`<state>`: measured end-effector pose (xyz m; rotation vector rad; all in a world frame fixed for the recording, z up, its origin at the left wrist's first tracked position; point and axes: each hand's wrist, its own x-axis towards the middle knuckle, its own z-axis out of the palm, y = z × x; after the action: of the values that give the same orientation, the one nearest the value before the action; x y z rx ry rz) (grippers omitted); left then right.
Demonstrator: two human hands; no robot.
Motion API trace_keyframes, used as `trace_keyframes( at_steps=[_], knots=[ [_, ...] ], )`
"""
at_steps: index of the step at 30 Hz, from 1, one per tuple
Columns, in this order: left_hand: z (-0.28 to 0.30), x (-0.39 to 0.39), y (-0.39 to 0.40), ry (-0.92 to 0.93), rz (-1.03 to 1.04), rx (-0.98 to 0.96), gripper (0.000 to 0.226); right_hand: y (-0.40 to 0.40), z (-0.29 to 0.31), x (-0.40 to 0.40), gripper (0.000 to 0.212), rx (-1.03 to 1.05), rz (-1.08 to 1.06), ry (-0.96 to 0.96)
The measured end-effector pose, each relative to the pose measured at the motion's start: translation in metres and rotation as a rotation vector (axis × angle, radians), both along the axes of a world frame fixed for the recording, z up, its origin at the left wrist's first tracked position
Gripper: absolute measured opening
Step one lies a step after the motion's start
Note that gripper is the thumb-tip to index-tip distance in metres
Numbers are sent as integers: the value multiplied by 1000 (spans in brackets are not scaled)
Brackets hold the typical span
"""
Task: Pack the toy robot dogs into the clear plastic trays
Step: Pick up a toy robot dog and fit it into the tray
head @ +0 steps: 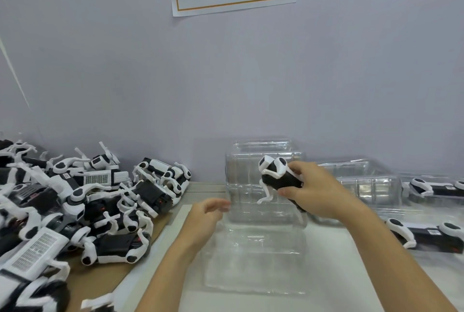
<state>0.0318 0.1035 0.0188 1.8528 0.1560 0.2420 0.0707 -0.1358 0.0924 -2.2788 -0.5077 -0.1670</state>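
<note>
Right hand (317,192) grasping toy robot dog (278,176) above open clear tray (256,256), left hand (207,213) released, fingers relaxed beside tray

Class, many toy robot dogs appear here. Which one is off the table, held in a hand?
The toy robot dog gripped by the right hand, over the clear tray.

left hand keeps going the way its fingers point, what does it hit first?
The left hand points right and slightly away, fingers relaxed, holding nothing. First in that line is probably the wall of the upright clear tray, just past the fingertips. Depth is unclear, so it may already be touching.
</note>
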Motion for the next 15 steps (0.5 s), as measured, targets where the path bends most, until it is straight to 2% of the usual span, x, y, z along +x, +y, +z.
trace_keyframes(
  at_steps=[3,7,9,11,13,15],
  knots=[
    [-6,3,-1,57,10,-168,31,13,1,-6,19,57,74,-19],
    [-7,3,-2,61,23,-207,27,43,-5,-16,31,134,157,-164],
    [-6,1,-2,36,10,-214,21,55,-11,-20,34,154,206,-178],
    [-4,-1,-3,16,-19,-211,24,61,-19,-21,31,113,232,-156],
    [-4,1,-4,24,-9,-216,39,62,-26,-20,28,28,233,-132],
    [-5,5,-4,36,11,-243,38,59,-30,-18,24,-49,221,-92]
  ],
)
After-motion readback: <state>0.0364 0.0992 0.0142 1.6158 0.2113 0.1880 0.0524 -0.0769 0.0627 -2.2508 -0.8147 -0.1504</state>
